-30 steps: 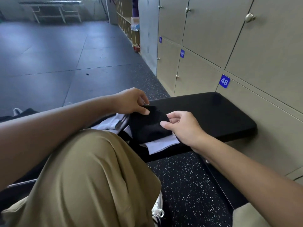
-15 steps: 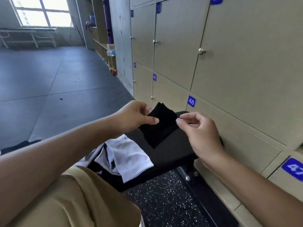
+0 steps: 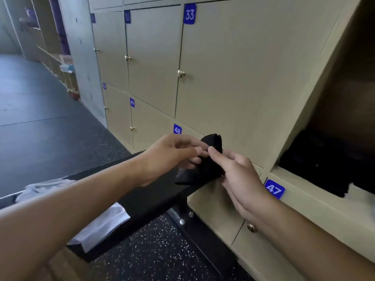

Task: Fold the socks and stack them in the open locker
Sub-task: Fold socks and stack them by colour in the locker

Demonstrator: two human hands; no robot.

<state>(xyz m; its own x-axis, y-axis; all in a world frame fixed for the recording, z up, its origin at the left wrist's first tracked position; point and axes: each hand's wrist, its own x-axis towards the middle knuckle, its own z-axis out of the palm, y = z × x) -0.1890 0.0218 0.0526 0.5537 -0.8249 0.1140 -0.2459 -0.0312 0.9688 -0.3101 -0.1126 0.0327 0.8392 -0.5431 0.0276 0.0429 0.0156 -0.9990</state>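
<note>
A folded black sock hangs in the air in front of the locker wall, above the end of the black bench. My left hand pinches its upper left edge. My right hand grips its right side with curled fingers. The open locker is at the right edge, just above the blue tag 47, with a dark pile of folded socks inside. White socks lie on the bench near my left forearm.
Closed beige locker doors with brass knobs and blue number tags fill the wall ahead. The open locker's door juts out at the upper right. A dark speckled floor lies under the bench, with open shelving far left.
Both hands lifted the black sock off the bench and carried it up and rightwards. My view swung right, bringing the open locker and its dark pile into sight.
</note>
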